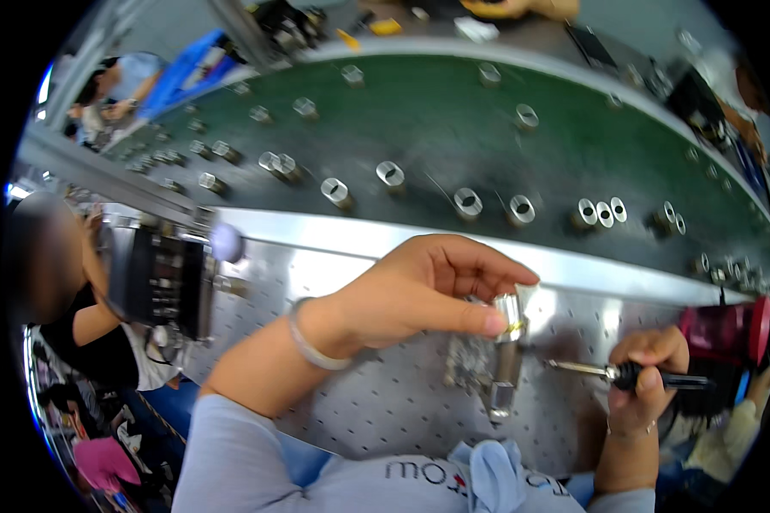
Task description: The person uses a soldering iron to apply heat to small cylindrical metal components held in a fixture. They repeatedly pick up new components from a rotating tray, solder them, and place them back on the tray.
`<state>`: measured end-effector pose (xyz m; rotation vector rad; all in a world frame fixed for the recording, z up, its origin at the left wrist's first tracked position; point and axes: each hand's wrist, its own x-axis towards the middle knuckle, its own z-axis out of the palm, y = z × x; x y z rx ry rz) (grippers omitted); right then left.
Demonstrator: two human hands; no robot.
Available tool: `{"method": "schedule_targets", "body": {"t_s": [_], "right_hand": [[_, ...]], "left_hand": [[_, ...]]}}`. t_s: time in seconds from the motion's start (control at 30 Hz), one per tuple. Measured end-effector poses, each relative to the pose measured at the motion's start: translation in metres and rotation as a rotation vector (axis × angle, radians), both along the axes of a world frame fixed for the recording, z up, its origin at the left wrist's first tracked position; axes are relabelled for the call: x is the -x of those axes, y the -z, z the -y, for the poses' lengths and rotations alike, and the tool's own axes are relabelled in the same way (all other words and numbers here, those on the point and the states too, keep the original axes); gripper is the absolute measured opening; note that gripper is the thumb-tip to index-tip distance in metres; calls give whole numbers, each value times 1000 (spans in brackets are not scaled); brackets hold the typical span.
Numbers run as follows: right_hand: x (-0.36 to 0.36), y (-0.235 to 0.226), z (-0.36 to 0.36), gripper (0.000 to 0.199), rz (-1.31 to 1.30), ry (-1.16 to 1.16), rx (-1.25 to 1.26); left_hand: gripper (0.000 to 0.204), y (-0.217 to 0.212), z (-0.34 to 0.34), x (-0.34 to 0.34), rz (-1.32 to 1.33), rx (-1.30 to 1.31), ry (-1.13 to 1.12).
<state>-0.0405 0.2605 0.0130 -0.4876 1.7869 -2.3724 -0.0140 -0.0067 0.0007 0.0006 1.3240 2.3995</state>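
My left hand (pixel 411 291) reaches in from the left, its thumb and fingers closed on a small shiny metal cylinder (pixel 509 318) with a yellowish band. Just below the cylinder stands an upright metal post or block (pixel 503 398), partly covered by it. Next to that lies a clear, crumpled-looking item (pixel 468 359) that I cannot make out well. At the right, my right hand (pixel 646 376) grips a soldering iron (pixel 666 379) with a black handle. Its slim metal tip points left toward the cylinder, a short gap apart from it.
A green conveyor belt (pixel 436 120) curves across the back, carrying several metal cylinders (pixel 468 203). A dotted metal worktop (pixel 385 402) lies beneath my hands. A magenta container (pixel 727 332) stands right, a black machine (pixel 158 282) left. Other people sit around.
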Motion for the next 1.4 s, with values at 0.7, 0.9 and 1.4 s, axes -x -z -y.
{"method": "schedule_targets", "body": {"t_s": [0.7,0.9,1.4], "right_hand": [[2,6,-7,26,37,53,25],[2,8,-5,27,42,18,-3],[-1,2,-3,23,34,-46,46]], "left_hand": [[24,11,236,9,-353,1777,-829],[27,17,211,-16,-374,1772,-560],[30,-31,28,-21,-33,290,-157]]}}
